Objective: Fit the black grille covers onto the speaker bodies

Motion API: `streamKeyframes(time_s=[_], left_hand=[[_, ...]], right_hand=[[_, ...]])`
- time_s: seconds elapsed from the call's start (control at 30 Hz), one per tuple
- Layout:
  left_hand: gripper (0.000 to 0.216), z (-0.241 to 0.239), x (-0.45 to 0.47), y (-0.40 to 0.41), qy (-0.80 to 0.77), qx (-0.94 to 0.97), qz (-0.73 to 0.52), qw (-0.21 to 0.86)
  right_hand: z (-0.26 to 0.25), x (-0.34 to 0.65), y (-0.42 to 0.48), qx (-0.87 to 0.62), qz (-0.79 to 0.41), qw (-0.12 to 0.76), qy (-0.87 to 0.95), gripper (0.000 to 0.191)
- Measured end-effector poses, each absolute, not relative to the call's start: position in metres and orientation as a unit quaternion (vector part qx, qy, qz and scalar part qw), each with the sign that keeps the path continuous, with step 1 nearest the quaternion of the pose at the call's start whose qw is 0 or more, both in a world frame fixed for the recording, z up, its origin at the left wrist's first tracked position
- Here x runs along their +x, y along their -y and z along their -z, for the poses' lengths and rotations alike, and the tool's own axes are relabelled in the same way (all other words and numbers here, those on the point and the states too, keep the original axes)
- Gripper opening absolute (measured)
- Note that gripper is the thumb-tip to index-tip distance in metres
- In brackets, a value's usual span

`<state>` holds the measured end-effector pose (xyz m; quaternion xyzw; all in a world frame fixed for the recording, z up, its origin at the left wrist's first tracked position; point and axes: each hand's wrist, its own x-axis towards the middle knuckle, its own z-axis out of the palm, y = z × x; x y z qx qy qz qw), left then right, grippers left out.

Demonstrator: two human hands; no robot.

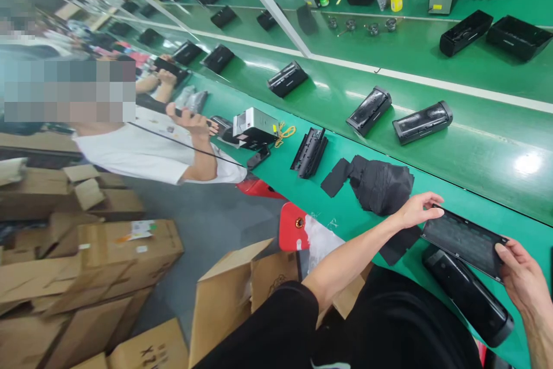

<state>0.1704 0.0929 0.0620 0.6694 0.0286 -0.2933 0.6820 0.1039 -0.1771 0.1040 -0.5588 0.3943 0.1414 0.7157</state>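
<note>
My left hand [421, 210] grips the left end of a flat black mesh panel [464, 241], thumb on top. The panel's right end is pinched in my right hand [521, 268]. Both hands hold it tilted above a black cylindrical speaker housing [469, 294], which lies on the green table close to my body. Left of the panel is a pile of thin black sheets [380, 185], with one loose black sheet [400, 245] partly under my left forearm.
Black speaker housings [423, 122] lie along the green conveyor [484, 156] beyond the table edge. A slotted black part [309, 152] and a silver-black box [256, 127] stand to the left. Co-workers sit left and opposite. Cardboard boxes [125, 265] fill the floor at left.
</note>
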Motion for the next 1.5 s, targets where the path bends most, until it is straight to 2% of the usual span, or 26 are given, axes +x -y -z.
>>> streamKeyframes(time_s=[0.2, 0.3, 0.43, 1.1, 1.2, 1.3, 1.4, 1.5], left_hand=[[0.038, -0.093, 0.205, -0.074, 0.202, 0.836, 0.300, 0.413], [0.028, -0.099, 0.212, -0.065, 0.238, 0.840, 0.324, 0.365], [0.026, -0.096, 0.212, -0.062, 0.265, 0.841, 0.315, 0.351], [0.027, -0.104, 0.212, -0.067, 0.268, 0.833, 0.310, 0.372], [0.039, -0.106, 0.218, -0.075, 0.243, 0.799, 0.337, 0.435], [0.054, -0.098, 0.226, -0.084, 0.146, 0.727, 0.390, 0.546], [0.069, -0.078, 0.231, -0.088, 0.024, 0.590, 0.495, 0.637], [0.071, -0.056, 0.230, -0.082, -0.017, 0.445, 0.600, 0.665]], right_hand=[[-0.100, 0.103, 0.177, -0.560, -0.153, 0.721, -0.379, 0.061], [-0.097, 0.101, 0.178, -0.557, -0.149, 0.727, -0.373, 0.059], [-0.095, 0.100, 0.179, -0.550, -0.148, 0.734, -0.369, 0.058], [-0.094, 0.103, 0.183, -0.551, -0.165, 0.736, -0.357, 0.054], [-0.098, 0.103, 0.185, -0.551, -0.156, 0.734, -0.365, 0.054], [-0.102, 0.103, 0.188, -0.552, -0.149, 0.727, -0.381, 0.056], [-0.103, 0.105, 0.192, -0.548, -0.168, 0.729, -0.375, 0.057], [-0.103, 0.108, 0.193, -0.542, -0.200, 0.733, -0.359, 0.057]])
